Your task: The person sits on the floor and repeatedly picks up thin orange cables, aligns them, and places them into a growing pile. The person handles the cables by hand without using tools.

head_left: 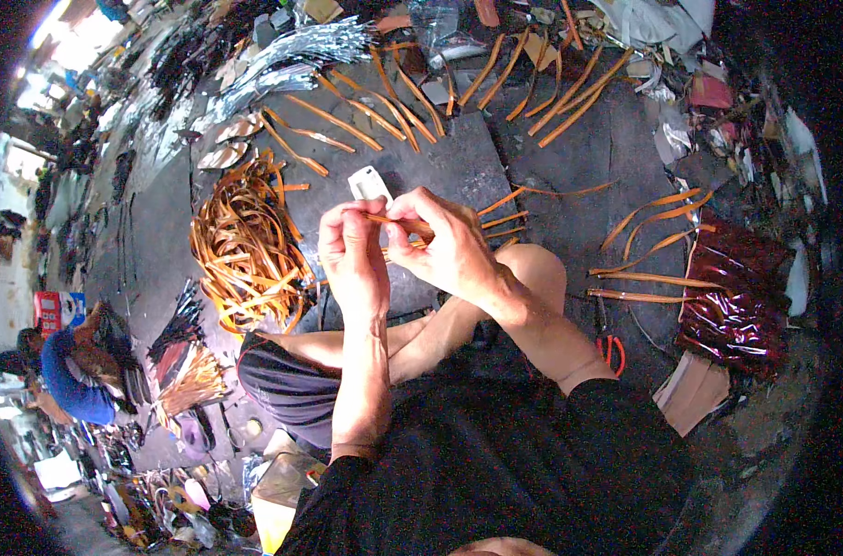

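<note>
A narrow orange-brown strap (381, 219) is pinched between my two hands, in front of my crossed legs. My left hand (352, 252) grips its left end between thumb and fingers. Closed around the strap further right is my right hand (451, 243), its fingertips close to the left ones. Just beyond my fingertips lies a small white block-like object (370, 183) with a dark spot. More strap ends (505, 221) show on the floor beside my right wrist. To the left of my left hand sits a big tangled heap of glossy brown straps (250, 243).
Single straps (352, 113) fan out in an arc along the far side. Silvery strips (296, 60) are piled behind them. A dark red shiny sheet (738, 289) lies at right, with straps beside it. Scraps line the edges; a person in blue (74, 375) sits at far left.
</note>
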A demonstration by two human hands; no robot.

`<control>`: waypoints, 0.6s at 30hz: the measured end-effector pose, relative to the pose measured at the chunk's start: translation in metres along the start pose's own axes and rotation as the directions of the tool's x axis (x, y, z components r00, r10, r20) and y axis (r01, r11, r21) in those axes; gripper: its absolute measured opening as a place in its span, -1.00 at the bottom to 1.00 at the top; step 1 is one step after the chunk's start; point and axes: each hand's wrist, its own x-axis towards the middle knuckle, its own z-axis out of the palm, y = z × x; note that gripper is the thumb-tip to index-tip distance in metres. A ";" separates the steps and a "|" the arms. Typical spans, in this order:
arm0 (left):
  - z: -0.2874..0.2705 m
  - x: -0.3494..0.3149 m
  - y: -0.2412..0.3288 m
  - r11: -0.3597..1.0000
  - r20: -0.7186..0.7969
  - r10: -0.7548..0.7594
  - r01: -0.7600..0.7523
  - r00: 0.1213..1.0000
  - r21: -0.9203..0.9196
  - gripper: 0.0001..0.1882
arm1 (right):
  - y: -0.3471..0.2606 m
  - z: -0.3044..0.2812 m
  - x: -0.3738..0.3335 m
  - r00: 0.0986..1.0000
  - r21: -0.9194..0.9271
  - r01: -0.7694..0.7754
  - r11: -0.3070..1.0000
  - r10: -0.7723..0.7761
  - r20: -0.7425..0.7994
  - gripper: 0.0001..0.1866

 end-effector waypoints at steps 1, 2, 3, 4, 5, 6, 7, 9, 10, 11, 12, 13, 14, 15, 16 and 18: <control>0.002 0.000 0.003 0.998 -0.023 -0.008 0.007 1.000 -0.054 -0.86 | -0.001 -0.002 -0.001 1.000 -0.017 0.015 1.000 -0.015 -0.002 -0.81; 0.002 0.000 0.005 0.994 -0.047 -0.018 0.013 0.999 -0.109 -0.86 | -0.001 -0.003 -0.001 1.000 -0.033 0.031 0.999 -0.031 -0.004 -0.82; 0.002 0.000 0.005 0.992 -0.071 -0.021 0.011 0.997 -0.127 -0.86 | 0.002 -0.005 -0.002 0.999 -0.050 0.044 0.998 -0.044 -0.003 -0.81; 0.001 0.001 0.004 0.989 -0.096 -0.024 0.009 0.995 -0.146 -0.86 | 0.004 -0.006 -0.003 0.998 -0.067 0.057 0.996 -0.057 -0.001 -0.81; 0.000 0.002 0.003 0.987 -0.120 -0.026 0.006 0.992 -0.164 -0.86 | 0.007 -0.008 -0.003 0.997 -0.083 0.071 0.994 -0.071 0.001 -0.81; -0.005 0.006 0.005 0.990 -0.161 0.001 -0.024 0.987 -0.140 -0.86 | 0.008 -0.009 -0.003 0.997 -0.084 0.072 0.994 -0.072 0.001 -0.81; -0.010 0.011 0.009 0.990 -0.134 0.025 -0.044 0.991 -0.137 -0.86 | 0.009 -0.010 -0.003 0.997 -0.085 0.072 0.994 -0.073 0.001 -0.81; -0.018 0.015 0.021 0.988 -0.177 0.023 -0.049 0.984 -0.145 -0.84 | 0.010 -0.013 -0.004 0.997 -0.084 0.077 0.993 -0.077 0.005 -0.80; -0.024 0.017 0.024 0.991 -0.204 0.052 -0.076 0.978 -0.113 -0.82 | 0.010 -0.015 -0.004 0.997 -0.083 0.080 0.993 -0.080 0.009 -0.80; -0.033 0.019 0.028 0.988 -0.181 0.089 -0.109 0.979 -0.107 -0.79 | 0.010 -0.016 -0.006 0.996 -0.082 0.084 0.993 -0.083 0.013 -0.80; -0.046 0.025 0.030 0.981 -0.145 0.094 -0.116 0.985 -0.157 -0.79 | 0.012 -0.019 -0.007 0.995 -0.093 0.096 0.991 -0.094 0.021 -0.80; -0.054 0.029 0.037 0.971 -0.114 0.103 -0.125 0.988 -0.204 -0.78 | 0.014 -0.022 -0.008 0.994 -0.100 0.108 0.989 -0.105 0.035 -0.79; -0.060 0.030 0.043 0.972 -0.146 0.111 -0.138 0.983 -0.189 -0.78 | 0.016 -0.025 -0.009 0.992 -0.106 0.121 0.987 -0.116 0.048 -0.79; -0.071 0.034 0.049 0.970 -0.104 0.115 -0.134 0.988 -0.202 -0.78 | 0.015 -0.027 -0.010 0.991 -0.106 0.123 0.987 -0.117 0.058 -0.79; -0.076 0.036 0.055 0.964 -0.139 0.095 -0.126 0.986 -0.234 -0.78 | 0.016 -0.029 -0.011 0.991 -0.105 0.123 0.987 -0.116 0.067 -0.79; -0.077 0.040 0.067 0.970 -0.191 0.151 -0.183 0.970 -0.163 -0.79 | 0.018 -0.032 -0.013 0.989 -0.115 0.131 0.985 -0.123 0.077 -0.78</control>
